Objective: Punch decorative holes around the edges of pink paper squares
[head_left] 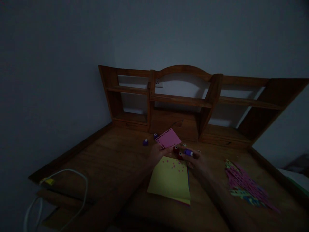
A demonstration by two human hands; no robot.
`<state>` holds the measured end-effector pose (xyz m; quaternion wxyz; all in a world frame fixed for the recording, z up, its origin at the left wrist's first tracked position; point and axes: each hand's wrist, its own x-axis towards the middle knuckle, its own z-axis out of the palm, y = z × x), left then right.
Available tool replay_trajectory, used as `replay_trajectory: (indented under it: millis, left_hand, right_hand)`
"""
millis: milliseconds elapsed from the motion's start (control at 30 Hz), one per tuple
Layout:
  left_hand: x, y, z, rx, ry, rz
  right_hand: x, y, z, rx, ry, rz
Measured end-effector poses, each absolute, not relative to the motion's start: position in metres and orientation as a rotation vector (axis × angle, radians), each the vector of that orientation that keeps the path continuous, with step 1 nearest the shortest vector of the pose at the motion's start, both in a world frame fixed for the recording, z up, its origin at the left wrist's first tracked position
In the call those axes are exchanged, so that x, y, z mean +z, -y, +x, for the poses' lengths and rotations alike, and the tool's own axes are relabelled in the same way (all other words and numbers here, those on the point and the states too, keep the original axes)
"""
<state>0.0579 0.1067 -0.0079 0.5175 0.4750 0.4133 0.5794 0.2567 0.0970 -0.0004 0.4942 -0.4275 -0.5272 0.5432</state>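
My left hand (158,153) grips the lower edge of a pink sheet of paper (169,138), which has small punched holes along its left and lower edges. In my right hand (197,160) is a small purple craft punch (188,152), with the fingers curled round it. Between the two hands is a dark red craft punch (176,149), close to the pink sheet's lower right corner. Below them lies a stack of paper with a yellow sheet (169,180) on top. Small pink punched pieces (173,163) are scattered over its upper part. The light is dim and finger details are hard to see.
Two more purple punches (145,142) stand left of the pink sheet. A pile of pink, yellow and blue paper strips (245,183) lies at the right. A wooden shelf unit (181,100) runs along the back. A white cable (85,183) loops at the front left.
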Motion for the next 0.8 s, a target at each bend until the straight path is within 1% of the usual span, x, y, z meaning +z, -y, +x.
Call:
replay_trajectory:
  millis: [233, 367, 633, 800]
  left_hand:
    - [-0.006, -0.102, 0.057, 1.259, -1.094, 1.146]
    - [-0.01, -0.104, 0.054, 1.285, -1.118, 1.216]
    - [0.004, -0.096, 0.058, 1.351, -1.171, 1.252]
    - [0.004, -0.095, 0.061, 1.363, -1.228, 1.344]
  right_hand:
    - [-0.008, -0.098, 0.255, 1.515, 1.223, -0.917]
    - [-0.013, -0.098, 0.253, 1.59, 1.199, -0.871]
    - [-0.018, -0.097, 0.25, 1.464, 1.344, -0.799]
    - [-0.017, -0.098, 0.25, 1.429, 1.387, -0.795]
